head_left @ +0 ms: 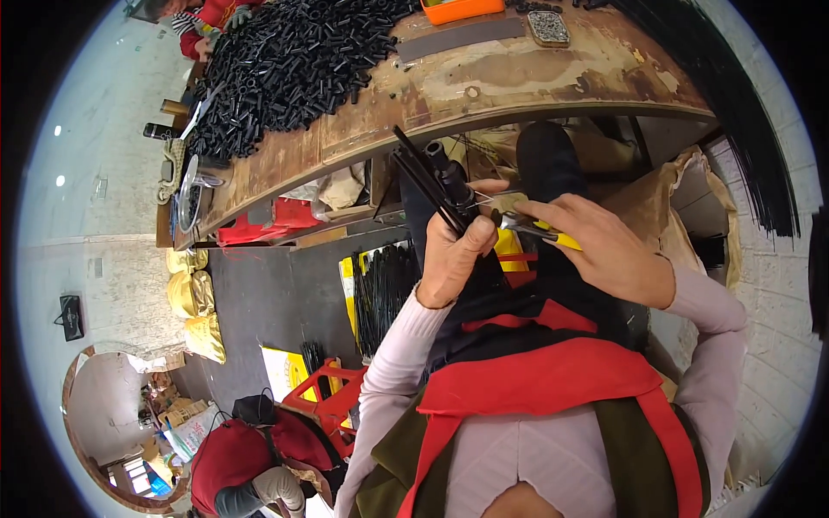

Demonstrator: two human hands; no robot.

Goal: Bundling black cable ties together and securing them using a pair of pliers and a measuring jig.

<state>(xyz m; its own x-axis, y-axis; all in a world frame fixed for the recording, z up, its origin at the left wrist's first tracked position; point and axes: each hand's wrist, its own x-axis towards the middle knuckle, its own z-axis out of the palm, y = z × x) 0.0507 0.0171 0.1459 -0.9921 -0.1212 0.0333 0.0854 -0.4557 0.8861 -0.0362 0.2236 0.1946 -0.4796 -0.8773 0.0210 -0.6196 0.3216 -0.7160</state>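
My left hand (452,259) is closed around several thin black rods (420,180) and thicker black tubes (447,173), which stick up past the thumb above my lap. In my right hand (600,246) is a pair of pliers with yellow handles (567,241). Their metal jaws (508,221) point left, close to the left thumb and the lower part of the bundle. Thin wire (485,200) shows between the two hands. Whether the jaws grip it is too small to tell.
Across the front runs a worn wooden table (484,85), bearing a heap of short black tubes (289,65), an orange tray (462,9) and a tin of small metal pieces (548,28). Long black rods (734,112) lie right. Another person (250,457) bends at lower left; gloved hands (207,39) work beyond the heap.
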